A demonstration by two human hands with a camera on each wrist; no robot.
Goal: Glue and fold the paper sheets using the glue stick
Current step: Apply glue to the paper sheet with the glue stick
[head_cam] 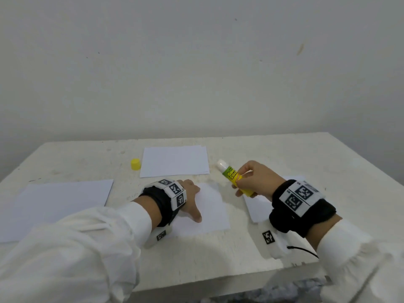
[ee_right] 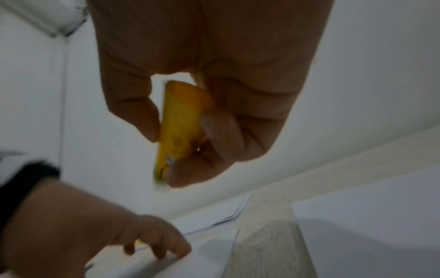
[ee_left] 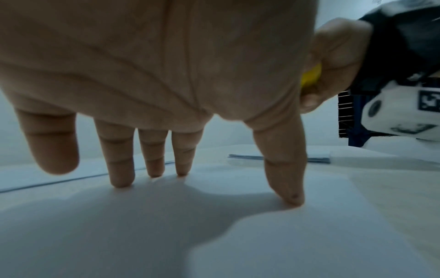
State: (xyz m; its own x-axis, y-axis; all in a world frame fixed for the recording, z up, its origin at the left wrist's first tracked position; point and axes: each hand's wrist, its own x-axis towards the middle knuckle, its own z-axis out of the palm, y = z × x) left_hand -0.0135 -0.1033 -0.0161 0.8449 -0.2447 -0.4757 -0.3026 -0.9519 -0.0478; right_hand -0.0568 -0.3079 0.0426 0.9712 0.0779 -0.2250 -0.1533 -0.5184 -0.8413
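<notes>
The left hand [head_cam: 189, 196] lies flat with fingers spread and straight, fingertips [ee_left: 121, 180] pressing the small white paper sheet [head_cam: 209, 213] at the near centre of the off-white table [head_cam: 284, 154]. The right hand [head_cam: 255, 181] grips the yellow-green uncapped glue stick [head_cam: 231, 174], raised above the table just right of that sheet; its white tip points far-left. The yellow round cap [head_cam: 135, 164] stands left of the far white paper stack [head_cam: 173, 161]. A sheet under the right wrist appears folded.

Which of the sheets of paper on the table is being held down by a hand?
The middle sheet, nearest the person: the left hand presses on it with spread fingers. The big sheet at left, the far stack and the right-hand sheet lie untouched.
</notes>
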